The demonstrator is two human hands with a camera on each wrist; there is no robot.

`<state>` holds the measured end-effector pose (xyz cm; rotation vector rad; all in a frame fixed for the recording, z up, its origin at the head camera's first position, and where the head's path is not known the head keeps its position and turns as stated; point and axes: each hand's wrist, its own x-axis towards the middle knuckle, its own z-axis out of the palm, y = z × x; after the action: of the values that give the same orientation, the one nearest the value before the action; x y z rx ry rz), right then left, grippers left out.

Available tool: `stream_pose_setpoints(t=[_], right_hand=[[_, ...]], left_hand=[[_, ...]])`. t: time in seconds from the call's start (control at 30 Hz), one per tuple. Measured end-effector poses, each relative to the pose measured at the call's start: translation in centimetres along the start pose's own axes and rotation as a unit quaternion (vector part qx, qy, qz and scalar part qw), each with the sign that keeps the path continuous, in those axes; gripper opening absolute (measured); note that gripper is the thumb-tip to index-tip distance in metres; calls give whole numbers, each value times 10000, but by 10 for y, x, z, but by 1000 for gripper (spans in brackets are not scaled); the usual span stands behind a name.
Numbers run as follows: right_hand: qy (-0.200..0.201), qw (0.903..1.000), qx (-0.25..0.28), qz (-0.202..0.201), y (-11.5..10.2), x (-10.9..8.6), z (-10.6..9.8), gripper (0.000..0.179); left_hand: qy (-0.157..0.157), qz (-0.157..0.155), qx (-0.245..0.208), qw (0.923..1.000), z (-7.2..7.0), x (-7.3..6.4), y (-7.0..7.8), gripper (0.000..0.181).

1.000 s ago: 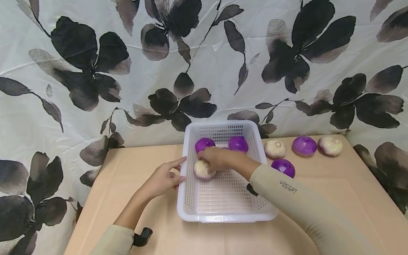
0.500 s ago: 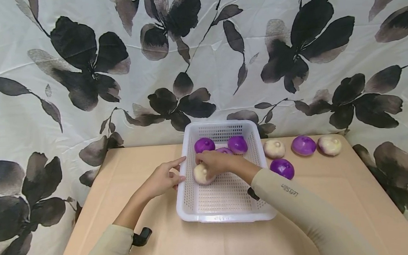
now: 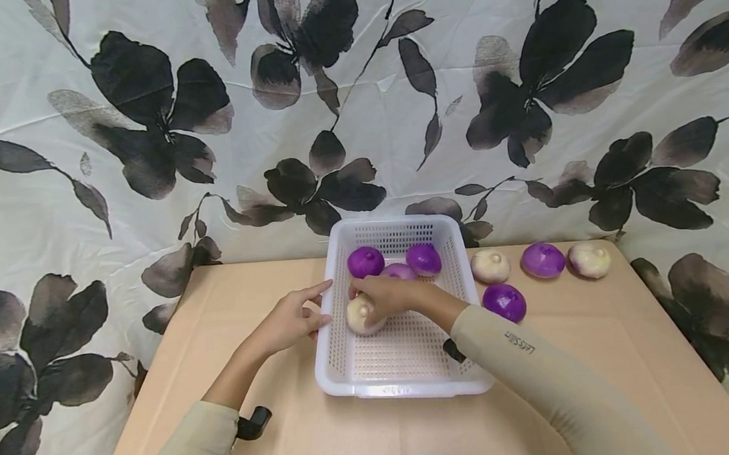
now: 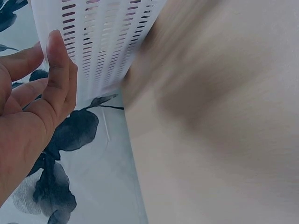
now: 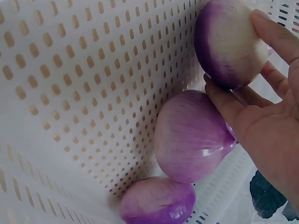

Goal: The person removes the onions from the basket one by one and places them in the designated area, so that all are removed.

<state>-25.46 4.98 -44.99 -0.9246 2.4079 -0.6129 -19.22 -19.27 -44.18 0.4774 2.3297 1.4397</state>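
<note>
A white plastic basket (image 3: 411, 389) with perforated walls stands on the table. My right hand (image 3: 386, 294) is inside it, gripping a whitish onion (image 5: 231, 44) with a purple side, near the left wall. Behind that hand sit a dark purple onion (image 3: 365, 261) at left, another purple onion (image 3: 424, 259) at right and a paler purple onion (image 3: 398, 271) between them. In the right wrist view, the paler one lies close beside the held onion. My left hand (image 3: 291, 320) touches the basket's left rim from outside, fingers fairly straight; one finger lies against the outer wall in the left wrist view.
Right of the basket, a whitish onion (image 3: 490, 266), a purple onion (image 3: 542, 260) and another whitish onion (image 3: 589, 260) form a row. Nearer lies a purple onion (image 3: 504, 303), beside the right sleeve. A flower-patterned cloth (image 3: 395, 131) hangs behind the table (image 3: 357, 445).
My right hand has shifted the whitish onion slightly toward the basket's front, and more of the paler purple onion behind now shows. My left hand has stayed at the rim.
</note>
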Motion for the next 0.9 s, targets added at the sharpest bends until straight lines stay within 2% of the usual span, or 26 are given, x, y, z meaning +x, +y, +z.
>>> stream_pose_setpoints(t=[0.23,0.53,0.9], right_hand=[[-151,9998,149,-34,-1,-3,0,58],[-159,9997,184,41,-1,-5,1,61],[-144,9989,380,-242,0,-9,1,60]], left_hand=[[11,-9,63,10000,1,-1,0,67],[2,5,42,10000,1,-1,1,67],[-22,-10,84,10000,1,-3,2,67]])
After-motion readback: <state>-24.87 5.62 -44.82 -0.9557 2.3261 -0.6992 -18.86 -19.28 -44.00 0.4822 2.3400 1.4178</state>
